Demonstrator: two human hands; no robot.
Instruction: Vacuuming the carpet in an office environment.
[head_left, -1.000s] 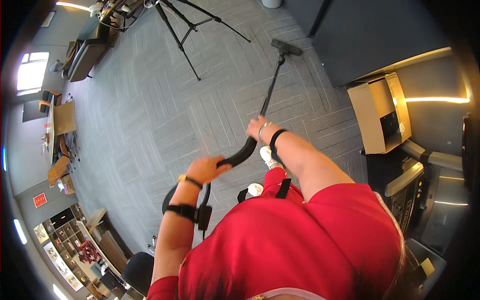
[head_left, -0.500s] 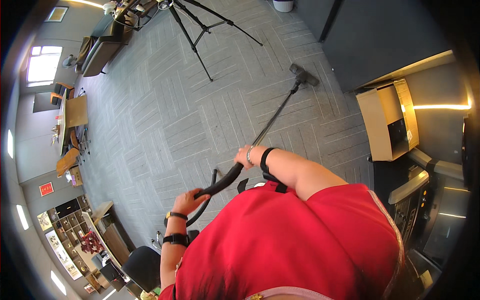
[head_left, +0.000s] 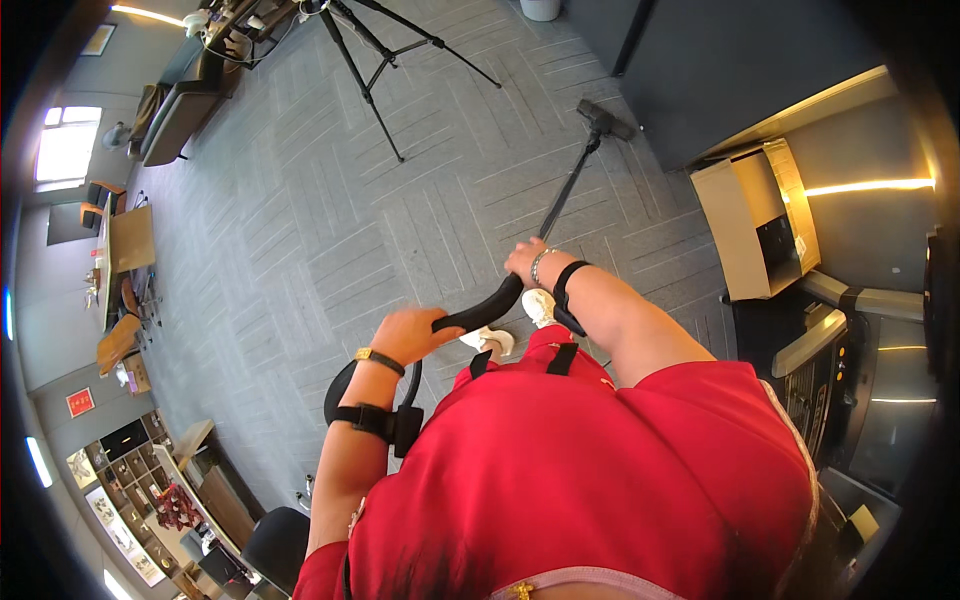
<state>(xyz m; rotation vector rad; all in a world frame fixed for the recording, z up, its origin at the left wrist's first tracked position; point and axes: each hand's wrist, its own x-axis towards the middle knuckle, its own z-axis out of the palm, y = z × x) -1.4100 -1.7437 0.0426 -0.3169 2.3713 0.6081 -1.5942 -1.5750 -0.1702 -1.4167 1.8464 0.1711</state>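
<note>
Both my hands are on a vacuum cleaner wand [head_left: 568, 195], which slants away to the far right. My left hand [head_left: 408, 334] is closed around the rear end of its curved black handle [head_left: 490, 306], by the hose [head_left: 412, 384]. Farther along, my right hand [head_left: 524, 260] wraps the wand where the handle meets the tube. The dark floor head [head_left: 606, 120] lies on the grey patterned carpet [head_left: 450, 215], close to the base of a dark cabinet [head_left: 760, 75]. The vacuum's body cannot be made out.
A black tripod [head_left: 375, 75] stands on the carpet ahead. To the right are an open cardboard box [head_left: 735, 230] and a treadmill [head_left: 815, 365]. My white shoes [head_left: 540, 307] show below the wand. Desks [head_left: 135, 240], chairs and a dark office chair [head_left: 277, 540] line the left side.
Both hands have pushed forward with the wand, and the floor head sits closer to the cabinet. My shoes have come into sight beneath the handle. The view has shifted slightly.
</note>
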